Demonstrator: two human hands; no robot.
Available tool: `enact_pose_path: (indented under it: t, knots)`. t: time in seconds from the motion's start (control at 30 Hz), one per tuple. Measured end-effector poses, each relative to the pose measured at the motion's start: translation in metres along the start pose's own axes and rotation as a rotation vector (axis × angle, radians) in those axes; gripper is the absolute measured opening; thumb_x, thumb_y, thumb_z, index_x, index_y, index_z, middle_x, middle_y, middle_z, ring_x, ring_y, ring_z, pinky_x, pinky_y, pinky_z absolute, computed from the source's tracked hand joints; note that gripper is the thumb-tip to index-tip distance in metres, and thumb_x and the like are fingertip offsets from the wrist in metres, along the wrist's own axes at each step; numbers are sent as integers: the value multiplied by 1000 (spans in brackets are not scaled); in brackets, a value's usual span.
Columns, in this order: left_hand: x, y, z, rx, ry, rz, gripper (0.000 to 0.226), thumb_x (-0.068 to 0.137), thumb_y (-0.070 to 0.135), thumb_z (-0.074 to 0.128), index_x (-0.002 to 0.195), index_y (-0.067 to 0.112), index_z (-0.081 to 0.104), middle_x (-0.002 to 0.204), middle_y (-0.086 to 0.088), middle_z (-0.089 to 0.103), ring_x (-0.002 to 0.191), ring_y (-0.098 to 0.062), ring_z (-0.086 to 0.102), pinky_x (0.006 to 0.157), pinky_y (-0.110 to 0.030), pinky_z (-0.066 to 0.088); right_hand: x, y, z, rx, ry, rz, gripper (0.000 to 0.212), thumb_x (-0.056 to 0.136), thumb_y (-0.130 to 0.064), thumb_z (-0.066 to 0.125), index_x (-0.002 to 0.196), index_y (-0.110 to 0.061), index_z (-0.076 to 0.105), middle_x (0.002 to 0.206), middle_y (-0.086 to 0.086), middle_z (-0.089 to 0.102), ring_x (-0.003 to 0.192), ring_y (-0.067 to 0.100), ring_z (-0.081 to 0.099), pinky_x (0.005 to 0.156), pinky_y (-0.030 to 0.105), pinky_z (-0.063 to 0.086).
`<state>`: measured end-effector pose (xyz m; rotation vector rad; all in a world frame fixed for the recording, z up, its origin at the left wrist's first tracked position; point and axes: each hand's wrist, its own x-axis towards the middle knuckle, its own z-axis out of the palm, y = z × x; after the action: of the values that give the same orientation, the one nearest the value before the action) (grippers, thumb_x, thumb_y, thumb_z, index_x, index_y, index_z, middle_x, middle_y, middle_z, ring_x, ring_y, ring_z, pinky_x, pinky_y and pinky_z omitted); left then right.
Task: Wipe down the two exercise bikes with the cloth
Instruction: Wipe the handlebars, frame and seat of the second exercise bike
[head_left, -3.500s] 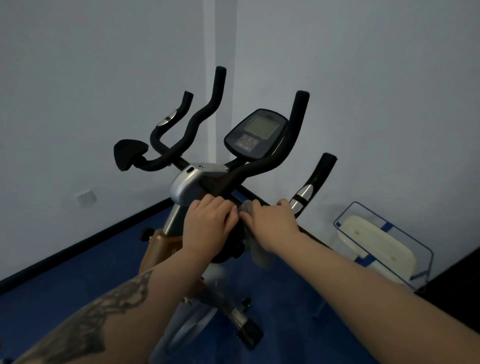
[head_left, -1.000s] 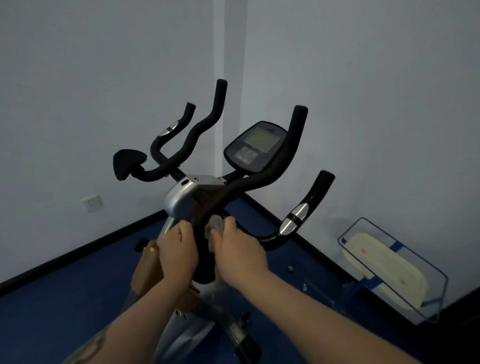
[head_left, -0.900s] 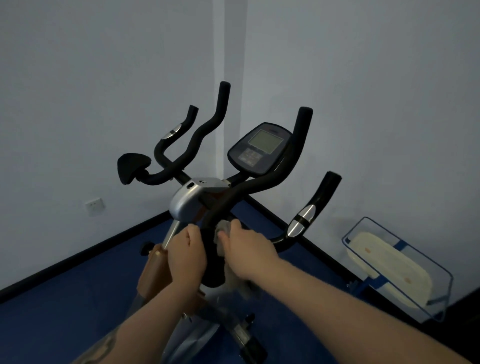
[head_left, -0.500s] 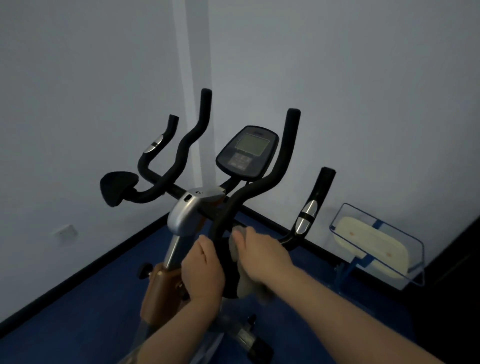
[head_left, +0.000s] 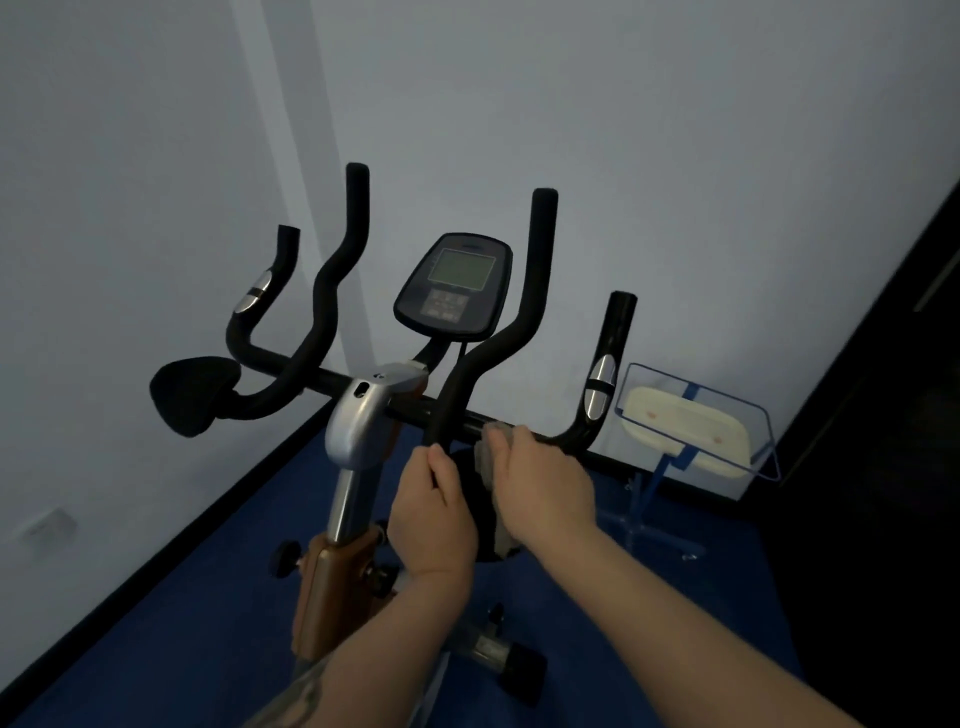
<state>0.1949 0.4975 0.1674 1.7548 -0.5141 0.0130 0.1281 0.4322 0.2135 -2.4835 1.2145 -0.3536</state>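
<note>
A: Bike (head_left: 358, 415) in a room corner, pale walls, blue floor (head_left: 171, 623). Black handlebar (head_left: 322, 291) with four upright prongs; console (head_left: 454, 286) tilted up between the inner two.

B: Hands?

A: Both low at the middle, on the near elbow pad (head_left: 470, 499) under the right inner prong. Left hand (head_left: 434, 517) curled round the pad's left edge, thumb and fingers closed on it. Tattoo on that forearm at the bottom edge.

B: Cloth?

A: Grey cloth (head_left: 491, 467), under the right hand (head_left: 545, 491). Fingers bent over its top, pressing it against the pad's right side, just below the crossbar. A strip of cloth hangs below the palm. Fingertips touch or nearly touch the crossbar; cannot tell which.

B: Other pad?

A: Left elbow pad (head_left: 189, 392) sticks out at the far left, untouched.

B: Second bike?

A: Not in view. To the right, near the wall, a blue-edged clear tray (head_left: 696, 421) on a thin stand, a cream slab inside. Dark panel (head_left: 883, 415) fills the right edge.

B: Lower frame?

A: Silver post (head_left: 353, 499) into a copper-coloured housing (head_left: 322, 582), black knob on its left.
</note>
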Motion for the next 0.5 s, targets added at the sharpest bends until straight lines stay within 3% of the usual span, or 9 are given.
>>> enact_pose_path:
  t: [0.1,0.17,0.27,0.33,0.4,0.5]
  knots:
    - [0,0,-1,-2,-15,16,40,100,32,32,71,10,47,63,-7,49,58,-23,48,57,-39,39,-33,20,2,42,28,52,44,100,-52,11,88,-25,44,77,-4,55,70,15,53,60,32,39]
    - [0,1,-1,-3,-24,21,39,101,32,32,70,11,47,63,-5,48,57,-21,46,56,-38,39,-27,26,-3,5,-11,74,46,101,-50,11,85,-24,46,82,-2,58,72,16,51,62,32,37]
    - [0,0,-1,-10,-32,19,39,102,31,32,70,13,46,62,-4,46,56,-20,44,56,-37,38,-1,8,-7,-76,-7,92,48,104,-43,14,105,-16,53,101,6,64,81,22,54,65,32,36]
    - [0,0,-2,-15,-37,23,39,102,29,32,71,11,46,62,-5,46,56,-21,44,56,-40,39,-6,-2,1,-44,92,126,46,104,-45,17,110,-14,50,99,6,65,84,24,59,65,32,38]
    - [0,0,-3,-19,-51,34,40,102,31,31,71,11,46,62,-5,46,55,-19,43,55,-37,37,-24,-1,10,-143,181,75,39,103,-46,19,109,-16,43,93,3,64,76,19,56,57,31,36]
    - [1,0,-4,-1,-59,45,39,99,34,28,70,13,43,61,-4,45,54,-18,41,53,-33,32,-21,9,6,-234,112,39,35,103,-44,23,114,-15,42,97,5,62,70,18,48,48,30,23]
